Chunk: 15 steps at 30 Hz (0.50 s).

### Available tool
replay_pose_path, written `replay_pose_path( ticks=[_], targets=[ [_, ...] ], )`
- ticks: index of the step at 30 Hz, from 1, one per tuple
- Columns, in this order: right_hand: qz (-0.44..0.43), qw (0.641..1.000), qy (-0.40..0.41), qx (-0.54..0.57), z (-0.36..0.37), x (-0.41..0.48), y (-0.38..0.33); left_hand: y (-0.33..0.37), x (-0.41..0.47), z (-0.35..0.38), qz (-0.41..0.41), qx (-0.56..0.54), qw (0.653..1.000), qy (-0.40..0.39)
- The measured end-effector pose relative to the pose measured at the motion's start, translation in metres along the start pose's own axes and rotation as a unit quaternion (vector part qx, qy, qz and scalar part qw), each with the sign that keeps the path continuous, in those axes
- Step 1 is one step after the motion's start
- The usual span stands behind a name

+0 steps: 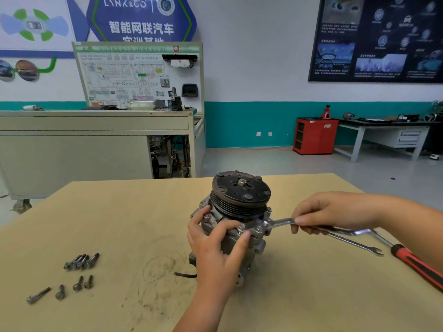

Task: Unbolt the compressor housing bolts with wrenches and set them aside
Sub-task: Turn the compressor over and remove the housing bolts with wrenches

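compressor (239,212) is standing pulley-up on the table (119,212) | left hand (215,243) is clasping its body | right hand (330,212) is gripping the wrench (282,221), whose handle is running rightward from the bolt (266,222) on the compressor's right side | loose bolts (79,262) are lying well left

The tan table (119,212) carried the compressor (241,190), which stood upright near the middle, pulley uppermost, with a dark wire (185,275) trailing from its base onto the top. To the left lay loose bolts (81,261): a tight cluster of long ones and, nearer the front edge, three short ones and one long one, spread apart. To the right lay an open-end wrench (359,245) and, just beside it, a screwdriver (417,265) with a red and black handle; brownish scuffs (155,271) marked the surface.
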State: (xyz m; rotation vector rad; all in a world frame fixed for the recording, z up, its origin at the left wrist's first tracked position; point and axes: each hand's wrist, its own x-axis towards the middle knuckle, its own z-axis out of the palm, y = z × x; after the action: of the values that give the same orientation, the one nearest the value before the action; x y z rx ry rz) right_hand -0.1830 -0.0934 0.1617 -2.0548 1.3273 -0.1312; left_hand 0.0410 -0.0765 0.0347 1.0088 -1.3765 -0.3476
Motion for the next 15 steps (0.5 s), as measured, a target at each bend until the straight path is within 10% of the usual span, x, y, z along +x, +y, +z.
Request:
replay_pose_path(
  ticks=[7, 15],
  targets=[
    [0.206, 0.937, 0.28, -0.019, 0.049, 0.028, 0.1, 0.003, 0.001, 0.0, -0.005, 0.012, 1.0, 0.019],
    [0.269, 0.882, 0.38, -0.064, 0.083, 0.067, 0.141, 0.008, 0.007, -0.001, -0.014, 0.023, 0.999, 0.048]
  ],
)
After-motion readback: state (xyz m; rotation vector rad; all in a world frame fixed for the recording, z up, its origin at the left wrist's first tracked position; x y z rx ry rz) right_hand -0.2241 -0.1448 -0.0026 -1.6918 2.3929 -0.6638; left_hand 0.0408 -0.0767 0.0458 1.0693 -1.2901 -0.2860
